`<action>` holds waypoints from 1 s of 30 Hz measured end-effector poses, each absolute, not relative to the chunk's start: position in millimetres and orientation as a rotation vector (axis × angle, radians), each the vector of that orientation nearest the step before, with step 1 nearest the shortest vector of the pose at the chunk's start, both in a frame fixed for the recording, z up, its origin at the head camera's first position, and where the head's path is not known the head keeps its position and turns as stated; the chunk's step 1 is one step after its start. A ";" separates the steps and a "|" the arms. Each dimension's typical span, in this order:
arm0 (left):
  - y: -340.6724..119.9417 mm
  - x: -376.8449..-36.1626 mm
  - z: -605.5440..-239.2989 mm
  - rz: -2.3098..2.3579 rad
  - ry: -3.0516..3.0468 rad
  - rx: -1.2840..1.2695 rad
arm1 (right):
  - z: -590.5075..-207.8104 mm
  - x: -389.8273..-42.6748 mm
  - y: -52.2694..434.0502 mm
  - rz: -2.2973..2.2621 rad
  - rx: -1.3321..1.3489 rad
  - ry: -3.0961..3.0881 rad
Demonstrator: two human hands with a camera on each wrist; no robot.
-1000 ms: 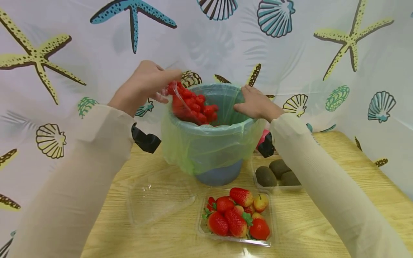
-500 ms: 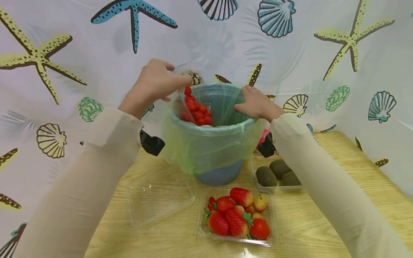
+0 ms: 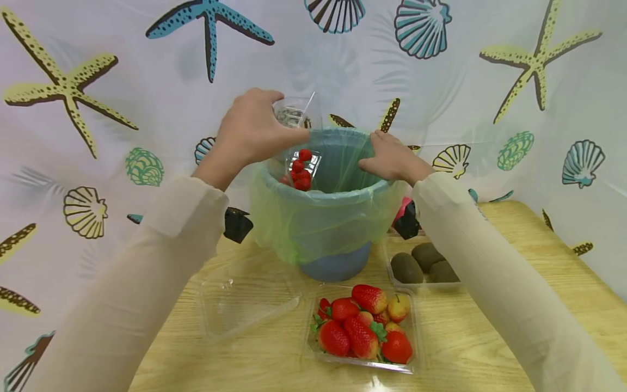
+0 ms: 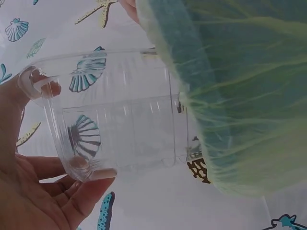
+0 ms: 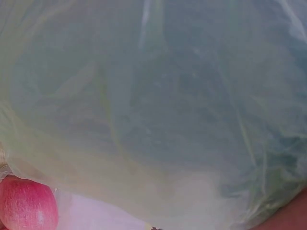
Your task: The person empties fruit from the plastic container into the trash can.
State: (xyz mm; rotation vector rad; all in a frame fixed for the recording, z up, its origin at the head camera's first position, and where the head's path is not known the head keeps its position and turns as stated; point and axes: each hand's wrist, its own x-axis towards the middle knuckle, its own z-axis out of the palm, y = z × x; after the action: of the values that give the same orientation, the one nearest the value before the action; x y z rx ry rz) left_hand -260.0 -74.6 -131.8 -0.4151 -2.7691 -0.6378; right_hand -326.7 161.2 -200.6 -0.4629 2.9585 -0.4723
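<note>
A blue bin (image 3: 338, 261) lined with a pale green bag (image 3: 318, 223) stands on the wooden table. My left hand (image 3: 254, 133) grips a clear plastic punnet (image 3: 296, 117) tipped over the bin's left rim, and small red berries (image 3: 301, 169) spill from it into the bin. In the left wrist view the clear punnet (image 4: 115, 115) looks nearly empty beside the bag-covered bin (image 4: 240, 86), held by my left hand (image 4: 38, 191). My right hand (image 3: 389, 158) rests on the bin's right rim, fingers curled over the edge. The right wrist view shows mostly the green bag (image 5: 153, 105).
In front of the bin lie a clear punnet of strawberries (image 3: 362, 326), an empty clear lid (image 3: 245, 294) to its left, and a tray of kiwis (image 3: 423, 261) to the right. A red apple (image 5: 26, 203) sits behind the bin. A seashell-print curtain (image 3: 98, 81) surrounds the table.
My left hand has tipped the punnet higher and moved it right over the bin. Most of the red berries have dropped out into the bin. The right hand has stayed on the rim.
</note>
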 end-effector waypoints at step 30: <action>-99.3 -265.9 -137.3 -0.785 -2.653 -0.284 | -200.8 -326.5 160.8 -0.469 -0.463 2.962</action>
State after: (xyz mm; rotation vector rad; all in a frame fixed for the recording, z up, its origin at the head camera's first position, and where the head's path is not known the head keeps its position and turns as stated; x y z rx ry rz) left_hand -265.9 -99.3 -137.3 -0.2843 -2.6533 -0.7851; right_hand -326.5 160.8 -200.8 -0.4632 2.9617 -0.4691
